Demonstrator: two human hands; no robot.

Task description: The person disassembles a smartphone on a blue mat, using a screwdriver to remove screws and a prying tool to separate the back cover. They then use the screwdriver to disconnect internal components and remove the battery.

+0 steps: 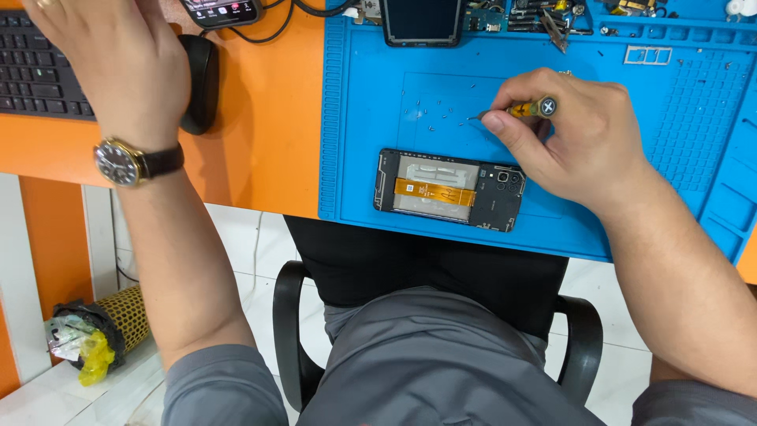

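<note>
- Orange desktop (268,134) fills the upper view, with a blue repair mat (371,142) lying on its right part and running off the right border.
- Right hand (572,138) is on the mat, thumb and fingers pinched around a small yellow-handled screwdriver (530,108); its tip points left and down toward the mat.
- Just left of that tip, tiny loose screws (438,114) lie scattered on the mat's flat centre panel.
- Below the hand, an opened phone (449,189) lies flat, back cover off, an orange ribbon cable across its middle; it sits close to the mat's near edge, and its camera end lies right beside the heel of the right hand.
- Bare blue mat runs open between the phone and the screws, and out to the left of the phone as far as the mat's ridged left edge.
- Along the mat's far edge, a second dark phone (422,20) and a clutter of small parts (544,16) sit in the tray compartments.
- Left hand (110,67), wristwatch (122,162) on the wrist, is up over the black keyboard (35,71) at the left, back toward the camera; its fingers run out of view, so I can't tell whether it's spread or closed.
- Black mouse (201,83) sits just right of that wrist, with a phone with a lit screen (221,11) beyond it.
- Below the desk's near edge: the person's lap, a black chair and pale floor tiles.
</note>
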